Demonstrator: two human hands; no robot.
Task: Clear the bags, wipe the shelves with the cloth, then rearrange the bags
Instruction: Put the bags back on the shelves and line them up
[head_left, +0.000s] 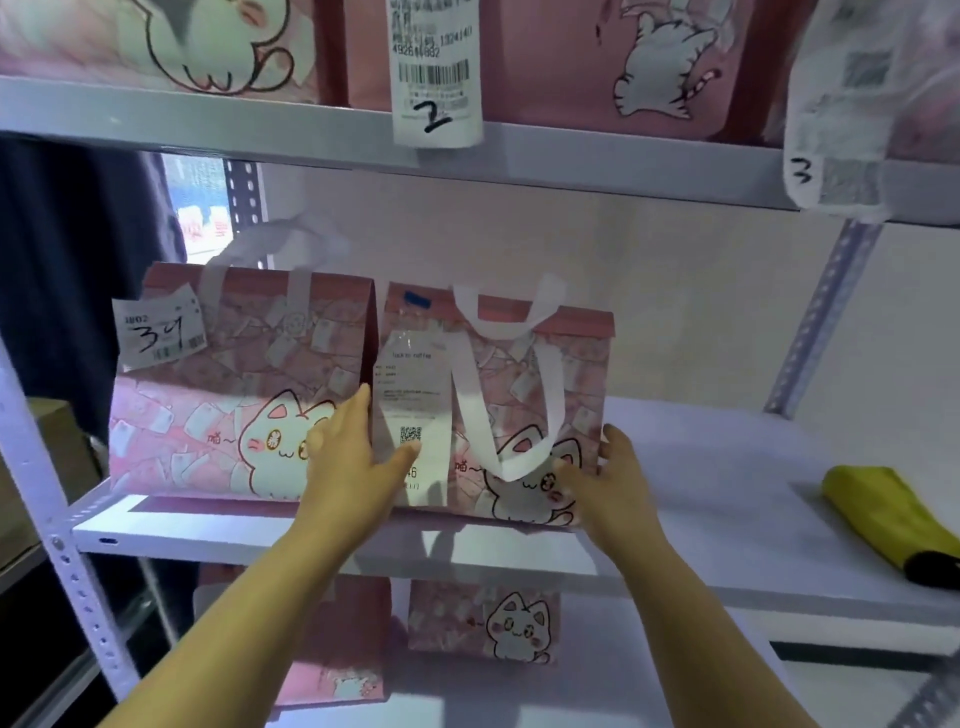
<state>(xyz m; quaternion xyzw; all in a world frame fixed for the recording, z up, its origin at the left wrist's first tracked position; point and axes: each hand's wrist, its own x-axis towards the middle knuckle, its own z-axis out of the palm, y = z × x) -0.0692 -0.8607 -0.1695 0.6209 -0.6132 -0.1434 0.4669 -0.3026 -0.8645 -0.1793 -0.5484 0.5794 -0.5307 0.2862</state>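
Note:
Two pink cat-print bags stand side by side on the middle white shelf (727, 467). The right bag (519, 384) carries a white receipt and white ribbon handles. My left hand (353, 457) presses its left edge and my right hand (608, 473) holds its right lower corner, so both hands grip this bag. The left bag (234, 395) bears a tag marked 34 and touches the held bag. A yellow cloth (883, 514) lies folded at the shelf's right end, apart from both hands.
The upper shelf (208, 119) holds more pink bags, with hanging labels marked 2 (436, 78) and 3 (841, 119). Below, two more pink bags (483, 623) sit on the lower shelf. Perforated metal uprights (78, 571) frame the left side. Cardboard boxes stand far left.

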